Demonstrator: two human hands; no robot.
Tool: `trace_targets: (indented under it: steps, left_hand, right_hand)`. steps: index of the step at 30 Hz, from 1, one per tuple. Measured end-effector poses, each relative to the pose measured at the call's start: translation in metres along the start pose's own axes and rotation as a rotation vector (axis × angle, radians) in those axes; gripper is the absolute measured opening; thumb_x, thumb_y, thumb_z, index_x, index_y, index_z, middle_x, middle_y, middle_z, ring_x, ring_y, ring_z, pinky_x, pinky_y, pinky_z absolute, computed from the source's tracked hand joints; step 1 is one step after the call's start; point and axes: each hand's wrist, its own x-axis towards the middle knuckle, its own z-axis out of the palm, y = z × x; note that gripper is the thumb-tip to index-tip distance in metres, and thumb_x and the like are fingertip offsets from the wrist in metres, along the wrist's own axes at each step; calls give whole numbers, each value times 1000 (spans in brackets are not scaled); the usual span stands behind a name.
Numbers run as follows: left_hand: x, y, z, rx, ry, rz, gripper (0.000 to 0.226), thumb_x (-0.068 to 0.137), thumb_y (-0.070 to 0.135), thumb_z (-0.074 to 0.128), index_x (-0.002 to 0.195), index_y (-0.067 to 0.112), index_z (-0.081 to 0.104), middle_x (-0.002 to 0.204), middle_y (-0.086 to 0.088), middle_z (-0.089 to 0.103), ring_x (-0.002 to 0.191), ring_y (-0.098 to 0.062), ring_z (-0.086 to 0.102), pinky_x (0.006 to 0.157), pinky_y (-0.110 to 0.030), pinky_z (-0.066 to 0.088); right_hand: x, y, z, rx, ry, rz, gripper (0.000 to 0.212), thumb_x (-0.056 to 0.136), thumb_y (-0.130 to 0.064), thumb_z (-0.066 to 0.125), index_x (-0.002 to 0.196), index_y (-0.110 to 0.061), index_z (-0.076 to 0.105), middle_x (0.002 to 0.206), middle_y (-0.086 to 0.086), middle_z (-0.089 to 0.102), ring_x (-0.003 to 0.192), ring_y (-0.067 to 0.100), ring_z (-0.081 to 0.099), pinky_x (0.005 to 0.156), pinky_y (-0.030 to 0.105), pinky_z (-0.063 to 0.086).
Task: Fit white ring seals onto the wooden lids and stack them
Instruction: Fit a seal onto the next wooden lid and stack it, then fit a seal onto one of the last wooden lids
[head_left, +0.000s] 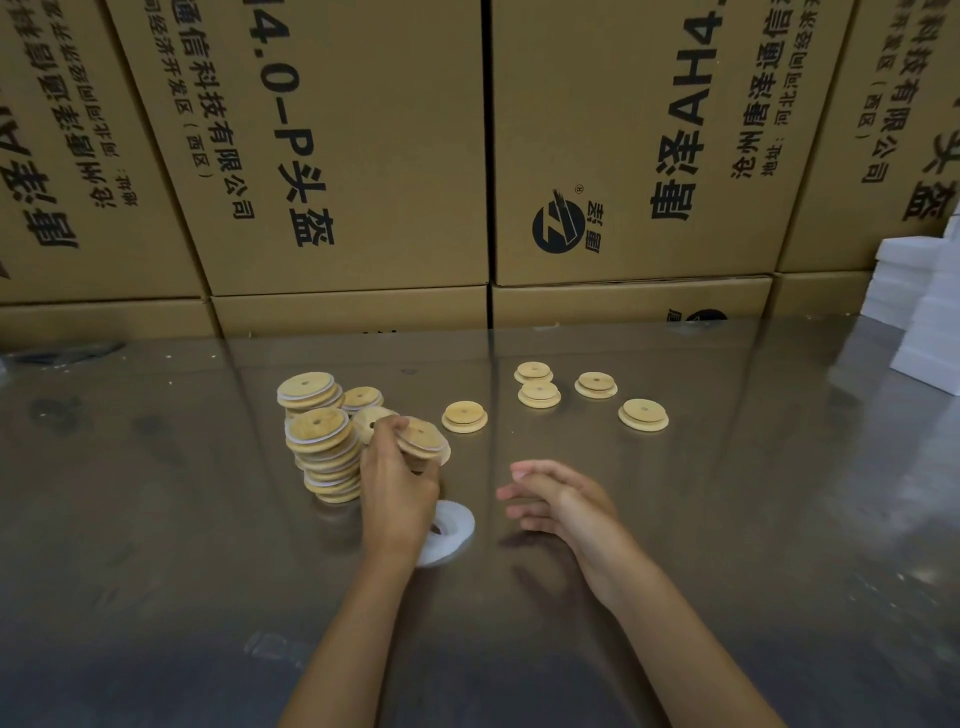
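Head view: nearest, lower centre, the left hand (397, 486) grips a sealed lid (422, 439), seemingly bound for the leaning stack (324, 452) beside it. Right hand (558, 501) hovers relaxed, holding nothing. White rings (454, 527) wait underneath; bare lids (643, 414) upper right.

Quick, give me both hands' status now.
Left hand: grips a wooden lid with its white seal fitted.
Right hand: open, fingers relaxed, holding nothing.

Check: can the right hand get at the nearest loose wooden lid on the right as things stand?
Probably yes. The right hand is open and holds nothing, and only bare table lies between it and that lid.
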Motion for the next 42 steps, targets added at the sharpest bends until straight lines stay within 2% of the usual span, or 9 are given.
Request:
trace_targets:
  steps: [3, 9, 16, 25, 29, 34, 38, 40, 42]
  left_hand:
    - [1, -2, 2, 12, 32, 64, 39, 78, -9, 60, 108, 12, 46, 117, -4, 51, 106, -28, 52, 91, -46, 47]
    - [1, -4, 2, 45, 99, 73, 25, 84, -9, 53, 100, 10, 48, 119, -2, 34, 87, -28, 58, 81, -37, 46]
    - [0, -5, 3, 107, 46, 87, 24, 86, -6, 47, 105, 4, 57, 112, -10, 53, 100, -29, 54, 84, -39, 43]
    - [-2, -9, 7, 121, -119, 137, 28, 85, -5, 48, 104, 13, 57, 113, 2, 60, 107, -19, 54, 83, -22, 37]
    - [-4, -7, 7, 149, -156, 198, 24, 84, -4, 49, 99, 12, 60, 109, 1, 60, 108, -21, 54, 88, -32, 44]
    - [-8, -4, 7, 241, -279, 179, 19, 83, 4, 51, 90, 16, 64, 100, 0, 65, 98, -23, 59, 83, -41, 48]
    - [-9, -7, 9, 332, -326, 201, 14, 86, 11, 54, 85, 20, 65, 100, 6, 63, 103, -17, 53, 90, -37, 43]
    - [-8, -9, 10, 322, -331, 185, 14, 87, 11, 54, 85, 20, 64, 102, 5, 63, 105, -17, 52, 92, -36, 41]
    - [-7, -10, 10, 314, -345, 175, 14, 87, 12, 54, 87, 20, 64, 105, 4, 62, 107, -17, 51, 93, -36, 40]
  right_hand:
    - [2, 1, 0, -1, -1, -1, 11, 94, -14, 63, 101, -13, 71, 92, 8, 78, 75, 16, 69, 70, 23, 53]
    - [3, 2, 0, -13, 0, -3, 12, 94, -14, 63, 103, -10, 71, 91, 9, 78, 74, 15, 68, 70, 23, 52]
    - [3, 2, -1, -10, 13, -2, 11, 93, -15, 63, 101, -11, 72, 90, 8, 78, 72, 14, 68, 70, 24, 52]
    - [4, 3, -1, -20, 35, -1, 11, 94, -13, 62, 96, -11, 72, 89, 11, 77, 72, 17, 67, 68, 23, 53]
    - [4, 6, 2, -35, 91, -20, 12, 94, -7, 60, 95, -7, 72, 86, 11, 76, 73, 13, 63, 67, 19, 52]
    - [7, 18, 6, -277, 162, -127, 10, 89, -6, 66, 92, -10, 74, 83, -6, 70, 78, 5, 63, 66, 6, 47]
    - [11, 35, 9, -627, 171, -274, 13, 88, -12, 65, 93, -22, 71, 94, -9, 68, 98, 7, 57, 84, 13, 45]
    - [15, 43, 10, -872, 170, -374, 12, 87, -17, 64, 93, -26, 70, 96, -13, 63, 100, 10, 50, 82, 8, 34]
    - [21, 46, 13, -1026, 151, -416, 10, 87, -23, 62, 93, -27, 68, 98, -12, 59, 101, 13, 48, 83, 16, 31]
